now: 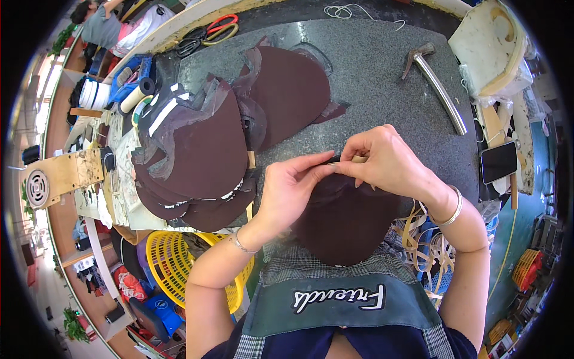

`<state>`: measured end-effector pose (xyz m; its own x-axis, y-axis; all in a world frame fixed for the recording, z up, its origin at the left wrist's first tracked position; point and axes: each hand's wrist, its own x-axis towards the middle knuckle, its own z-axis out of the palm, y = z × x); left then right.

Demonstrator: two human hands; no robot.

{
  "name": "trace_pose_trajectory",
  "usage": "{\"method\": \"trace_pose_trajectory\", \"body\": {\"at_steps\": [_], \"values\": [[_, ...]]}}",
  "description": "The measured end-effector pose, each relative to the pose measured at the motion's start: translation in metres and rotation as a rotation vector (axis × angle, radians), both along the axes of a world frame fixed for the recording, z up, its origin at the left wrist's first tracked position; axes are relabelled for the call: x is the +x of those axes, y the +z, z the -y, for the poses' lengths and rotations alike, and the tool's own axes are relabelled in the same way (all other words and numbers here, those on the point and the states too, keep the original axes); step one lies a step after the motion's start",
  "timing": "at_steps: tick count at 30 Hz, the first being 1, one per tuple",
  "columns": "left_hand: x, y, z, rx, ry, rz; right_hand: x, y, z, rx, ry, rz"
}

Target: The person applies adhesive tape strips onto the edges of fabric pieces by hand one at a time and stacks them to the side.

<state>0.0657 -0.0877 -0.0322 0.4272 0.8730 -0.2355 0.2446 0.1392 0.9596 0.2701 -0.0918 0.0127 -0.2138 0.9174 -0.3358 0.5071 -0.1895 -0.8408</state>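
Rounded dark-brown leather piece [344,218], pinched

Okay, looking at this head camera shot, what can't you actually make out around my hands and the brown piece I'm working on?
Head view:
- Upper edge of the dark brown piece: covered by left hand and right hand.
- Small tan thing pinched at the fingertips: mostly hidden, kind unclear.
- Lower sheets of the brown stack: hidden under the upper sheets.

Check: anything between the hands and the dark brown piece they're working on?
Nothing visible. Both the left hand and right hand already pinch the top edge of the dark brown piece. The stack of brown pieces lies apart, to the left.
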Motion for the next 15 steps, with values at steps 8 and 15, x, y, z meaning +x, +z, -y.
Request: {"method": "trace_pose_trajectory", "body": {"at_steps": [8,15], "values": [[-0.006,-0.008,0.0,0.124,0.004,-0.06,0.063,-0.01,0.006,0.007,-0.297,0.259],[0.014,-0.007,-0.003,0.131,0.013,0.019,0.064,0.002,0.024,0.555,0.038,0.816]]}}
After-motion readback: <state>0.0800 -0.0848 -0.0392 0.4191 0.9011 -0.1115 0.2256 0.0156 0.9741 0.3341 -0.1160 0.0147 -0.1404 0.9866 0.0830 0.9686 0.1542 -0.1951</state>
